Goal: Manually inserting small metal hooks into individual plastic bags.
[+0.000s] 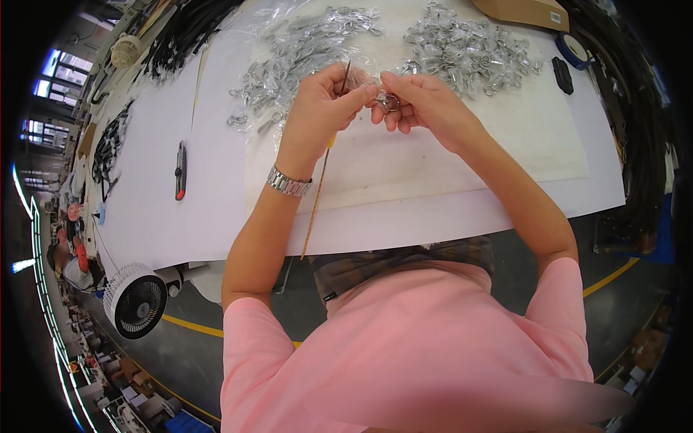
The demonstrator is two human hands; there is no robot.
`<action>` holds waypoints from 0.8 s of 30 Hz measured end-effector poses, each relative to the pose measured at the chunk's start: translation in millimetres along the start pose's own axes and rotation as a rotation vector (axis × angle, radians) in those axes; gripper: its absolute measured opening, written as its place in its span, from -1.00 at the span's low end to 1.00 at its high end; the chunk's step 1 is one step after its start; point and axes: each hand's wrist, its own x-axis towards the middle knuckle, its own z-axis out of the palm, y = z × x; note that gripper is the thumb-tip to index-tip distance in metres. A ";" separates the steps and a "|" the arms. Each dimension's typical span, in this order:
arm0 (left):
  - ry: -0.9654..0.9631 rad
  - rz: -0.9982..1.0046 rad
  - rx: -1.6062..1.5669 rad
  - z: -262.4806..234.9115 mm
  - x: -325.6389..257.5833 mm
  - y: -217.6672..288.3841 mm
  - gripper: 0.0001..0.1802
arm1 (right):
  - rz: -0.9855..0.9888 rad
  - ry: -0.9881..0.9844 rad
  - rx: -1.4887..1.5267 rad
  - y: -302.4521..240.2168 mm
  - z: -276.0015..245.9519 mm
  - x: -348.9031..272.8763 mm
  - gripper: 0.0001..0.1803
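My left hand (323, 108) and my right hand (427, 107) meet over the middle of the table, fingertips nearly touching. Between them is a small silvery metal ring piece (390, 102), pinched by my right fingers. A crinkled clear plastic bag (364, 78) shows at my left thumb and fingers. A thin, dark pointed tool sticks up from my left hand. Below that hand a yellow piece (331, 141) shows, with a long thin brown strand (315, 198) slanting past the table edge; whether these are one thing I cannot tell. A metal watch is on my left wrist.
Two heaps of bagged metal hardware, a left heap (307, 54) and a right heap (473, 50), lie beyond my hands. A utility knife (180, 172) lies left. A tape roll (572, 50) and black object (562, 76) are far right. A fan (137, 299) stands by the near-left edge.
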 end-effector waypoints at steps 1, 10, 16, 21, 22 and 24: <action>0.023 0.016 0.013 1.0 0.3 -0.8 -0.79 | 0.000 0.000 0.000 -1.4 0.5 0.1 -0.68; 0.059 0.011 0.061 7.5 -3.1 -0.7 -0.83 | -0.174 0.081 -0.581 -8.4 10.6 -6.5 -0.73; -0.154 -0.041 -0.195 -1.8 -1.2 1.6 -0.82 | 0.137 -0.236 0.048 -10.2 -16.7 2.3 -0.74; -0.170 0.036 -0.128 -8.6 1.1 -0.4 -0.82 | 0.281 -0.318 0.454 -5.3 -16.7 4.6 -0.69; -0.177 0.077 -0.086 -9.6 1.2 -0.4 -0.81 | 0.281 -0.320 0.453 -4.4 -16.4 4.2 -0.69; -0.202 0.071 -0.031 -10.8 0.9 2.1 -0.81 | 0.382 -0.314 0.569 -1.3 -17.0 3.6 -0.68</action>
